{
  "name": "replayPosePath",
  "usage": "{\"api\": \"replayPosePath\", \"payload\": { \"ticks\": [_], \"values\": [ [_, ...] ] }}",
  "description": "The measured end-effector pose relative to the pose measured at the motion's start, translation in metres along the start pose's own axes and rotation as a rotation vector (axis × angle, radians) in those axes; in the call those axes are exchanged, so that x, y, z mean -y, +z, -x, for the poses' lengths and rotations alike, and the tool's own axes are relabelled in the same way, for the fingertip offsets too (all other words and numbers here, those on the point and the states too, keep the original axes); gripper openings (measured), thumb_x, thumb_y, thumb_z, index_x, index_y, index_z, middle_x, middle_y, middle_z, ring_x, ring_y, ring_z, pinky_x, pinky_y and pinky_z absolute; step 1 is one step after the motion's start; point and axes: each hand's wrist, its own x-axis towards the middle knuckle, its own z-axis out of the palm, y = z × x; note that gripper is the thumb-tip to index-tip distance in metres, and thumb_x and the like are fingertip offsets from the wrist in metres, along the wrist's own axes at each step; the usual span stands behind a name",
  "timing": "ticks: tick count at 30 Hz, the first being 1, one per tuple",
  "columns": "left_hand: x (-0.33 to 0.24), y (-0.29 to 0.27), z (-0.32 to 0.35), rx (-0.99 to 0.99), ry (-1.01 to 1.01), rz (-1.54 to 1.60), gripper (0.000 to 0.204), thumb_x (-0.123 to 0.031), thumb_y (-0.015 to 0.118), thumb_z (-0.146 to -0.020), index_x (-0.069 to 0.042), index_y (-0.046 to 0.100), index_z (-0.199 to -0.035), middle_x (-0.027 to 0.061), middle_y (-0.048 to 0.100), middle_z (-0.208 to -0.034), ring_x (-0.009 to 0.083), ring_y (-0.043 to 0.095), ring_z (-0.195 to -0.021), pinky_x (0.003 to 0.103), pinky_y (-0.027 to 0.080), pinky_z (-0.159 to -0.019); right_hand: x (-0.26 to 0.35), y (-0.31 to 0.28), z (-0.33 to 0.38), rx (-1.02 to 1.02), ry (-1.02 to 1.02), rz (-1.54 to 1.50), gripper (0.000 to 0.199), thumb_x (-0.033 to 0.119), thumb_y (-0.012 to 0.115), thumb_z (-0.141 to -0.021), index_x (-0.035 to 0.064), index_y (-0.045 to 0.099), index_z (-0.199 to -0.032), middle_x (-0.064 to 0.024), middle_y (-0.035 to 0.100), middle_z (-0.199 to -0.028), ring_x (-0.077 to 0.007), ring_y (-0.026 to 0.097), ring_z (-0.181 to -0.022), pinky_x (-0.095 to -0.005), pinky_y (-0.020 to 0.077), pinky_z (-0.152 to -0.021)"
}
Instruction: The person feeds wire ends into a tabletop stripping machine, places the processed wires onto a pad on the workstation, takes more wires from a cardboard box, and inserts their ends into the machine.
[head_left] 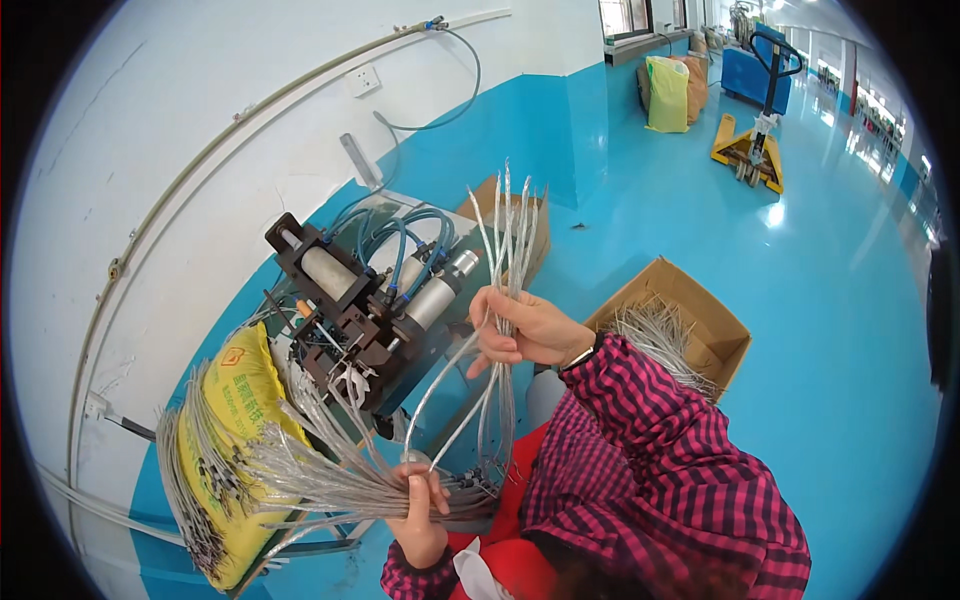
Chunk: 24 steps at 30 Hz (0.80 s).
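Note:
My left hand (pixel 420 515) is closed round a thick bundle of silver cables (pixel 310 475), whose loose ends fan out to the left. Higher up, my right hand (pixel 530 327) grips a smaller bunch of cables (pixel 515 240) that stands upright, its tips above the fingers. Two cables (pixel 437 395) stretch between the hands. The lower ends of the right bunch hang near dark connectors (pixel 475 485) beside the left hand. Beyond the hands stands a machine with black blocks and silver cylinders (pixel 432 302).
A yellow sack (pixel 245 385) with more cables on it lies at the left. An open cardboard box (pixel 727 345) of cables stands at the right. Another cardboard box (pixel 540 240) is behind the machine. A yellow pallet jack (pixel 750 155) and filled sacks (pixel 668 95) stand farther back.

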Motion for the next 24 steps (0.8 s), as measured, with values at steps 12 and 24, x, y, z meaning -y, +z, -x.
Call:
{"api": "replayPosePath", "payload": {
  "ticks": [12,24],
  "values": [
    [-0.0063,0.0068,0.0035,-0.072,0.069,0.022,0.009,-0.013,0.052,-0.093,-0.006,0.047,-0.096,0.0059,0.05,-0.078,0.0111,0.045,-0.055,0.024,0.042,-0.052,-0.0018,-0.0015,0.0043,0.028,0.062,-0.008,0.041,0.04,0.03,-0.099,0.0064,0.051,-0.108,0.0003,0.04,-0.064,-0.0113,0.046,-0.055,-0.0539,0.0501,-0.081],
    [-0.0046,-0.0007,0.005,-0.114,0.12,0.032,0.012,-0.012,0.054,-0.092,-0.003,0.048,-0.097,0.0092,0.055,-0.079,0.0122,0.048,-0.055,0.025,0.045,-0.055,-0.005,-0.0006,0.0043,0.065,0.138,-0.01,0.042,0.043,0.028,-0.099,0.0077,0.047,-0.111,-0.0023,0.042,-0.065,-0.0144,0.048,-0.058,-0.0516,0.0506,-0.079]
  ]
}}
